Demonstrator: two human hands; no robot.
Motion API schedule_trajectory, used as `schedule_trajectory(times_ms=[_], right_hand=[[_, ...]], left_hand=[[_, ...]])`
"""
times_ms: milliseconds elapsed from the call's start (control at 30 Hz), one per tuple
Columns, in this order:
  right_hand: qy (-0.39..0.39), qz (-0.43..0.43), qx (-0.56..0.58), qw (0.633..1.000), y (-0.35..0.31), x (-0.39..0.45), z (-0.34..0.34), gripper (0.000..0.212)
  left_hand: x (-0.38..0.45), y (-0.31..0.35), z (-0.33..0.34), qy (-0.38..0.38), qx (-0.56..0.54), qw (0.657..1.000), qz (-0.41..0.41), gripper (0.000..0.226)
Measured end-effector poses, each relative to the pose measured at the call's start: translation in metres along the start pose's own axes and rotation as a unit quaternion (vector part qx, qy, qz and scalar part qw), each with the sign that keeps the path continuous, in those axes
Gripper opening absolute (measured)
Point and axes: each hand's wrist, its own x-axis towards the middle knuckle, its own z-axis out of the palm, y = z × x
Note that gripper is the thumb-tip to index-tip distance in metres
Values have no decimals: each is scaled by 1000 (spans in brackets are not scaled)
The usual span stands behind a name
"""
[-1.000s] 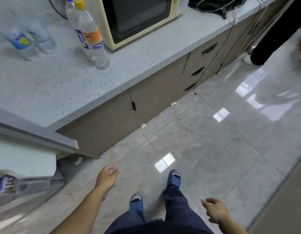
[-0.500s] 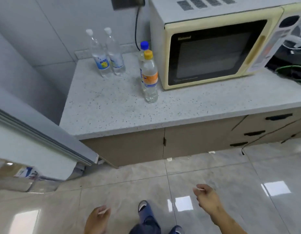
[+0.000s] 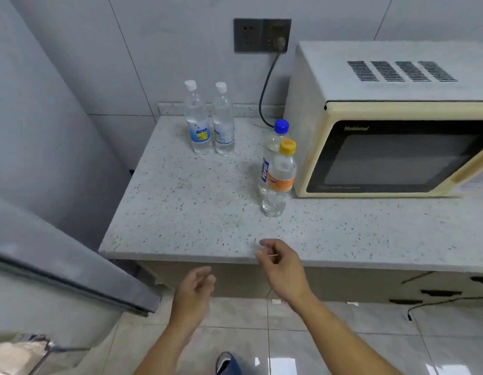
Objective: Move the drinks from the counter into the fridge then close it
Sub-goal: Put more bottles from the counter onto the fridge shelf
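Several drink bottles stand on the speckled counter. Two clear white-capped bottles stand side by side near the back wall. An orange-capped bottle stands beside the microwave, with a blue-capped Pepsi bottle right behind it. My right hand hovers at the counter's front edge, fingers loosely curled, holding nothing. My left hand is lower, in front of the cabinet, relaxed and empty. The open fridge door juts in from the left.
A cream microwave fills the counter's right side, its cord plugged into a wall socket. Drawers with dark handles sit under the counter. A cable trails to the glossy tiled floor. My shoe shows at the bottom.
The view has swung up from the floor to the counter. Both hands have risen toward the counter, the right one reaching its front edge.
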Motion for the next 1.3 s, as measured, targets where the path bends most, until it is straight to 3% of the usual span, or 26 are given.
schedule_trajectory(times_ms=[67,133,200,267,333,500,767,1033,1300], right_hand=[[29,-32,-5,999,-15,25,6,13],[108,-42,-12,993,-19,44,6,20],[193,-43,-16,980,-21,63,-1,43],[218,-53,-8,974,-29,85,-9,68],[188,-70,8,980,-39,105,-14,79],[152,-87,15,984,-40,128,-18,68],[132,-120,71,981,-15,111,-52,64],[140,-131,74,979,2,91,-89,62],[85,-142,96,982,2,79,-99,60]], left_hand=[[17,32,2,-8,-18,999,44,19],[33,62,7,-8,-24,997,74,21],[50,91,15,-6,-27,995,99,21],[68,119,26,-7,-37,992,119,23],[85,144,39,-11,-53,991,120,29],[122,184,67,-48,-44,992,105,37],[160,207,117,-102,3,983,155,76],[161,208,149,-50,-52,984,164,63],[99,174,119,34,-100,982,159,45]])
